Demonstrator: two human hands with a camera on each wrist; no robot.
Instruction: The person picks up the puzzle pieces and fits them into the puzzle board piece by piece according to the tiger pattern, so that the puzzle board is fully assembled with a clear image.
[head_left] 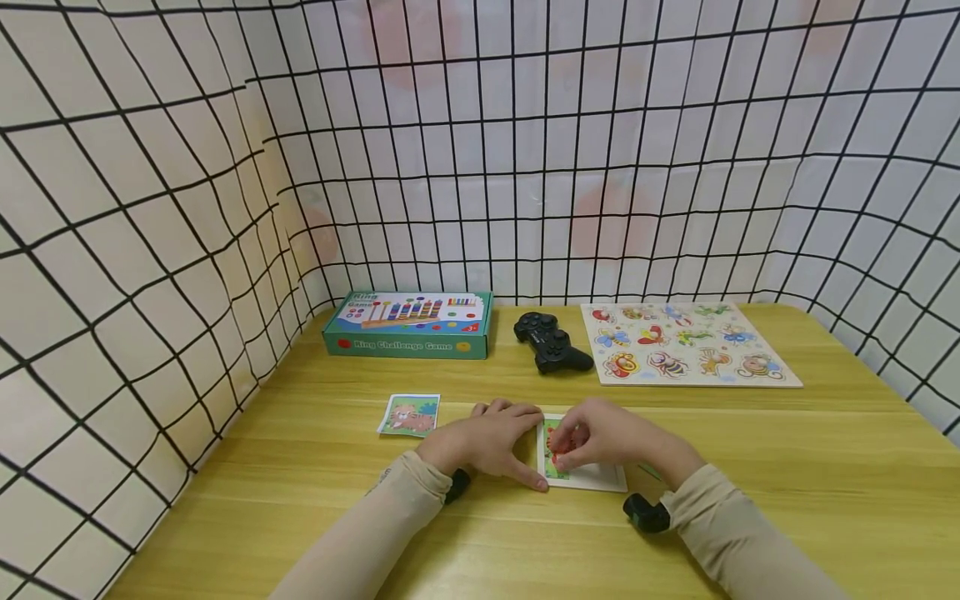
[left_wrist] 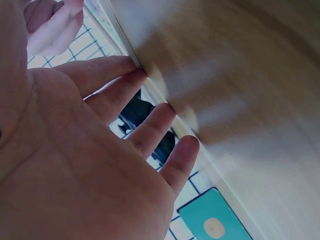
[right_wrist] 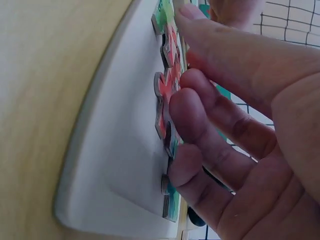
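Note:
A small white puzzle board (head_left: 606,481) lies on the table between the two hands. Interlocking picture pieces in green and red (right_wrist: 165,92) cover the left part of its surface; the rest is bare white. My left hand (head_left: 491,437) rests at the board's left side, thumb spread towards the near corner and fingertips (left_wrist: 185,150) down on the tabletop. Over the pieces bends my right hand (head_left: 611,433), its fingertips (right_wrist: 185,112) right at them and the thumb close to the green end. Between thumb and fingers no lifted piece shows.
Left of the hands lies a square picture card (head_left: 408,417) with an animal. Behind stand a green ring game box (head_left: 408,343), a black game controller (head_left: 553,343) and a large animal puzzle board (head_left: 690,346). A green sliver (head_left: 651,472) shows beside the right wrist. Grid-patterned cloth (head_left: 525,167) encloses the table.

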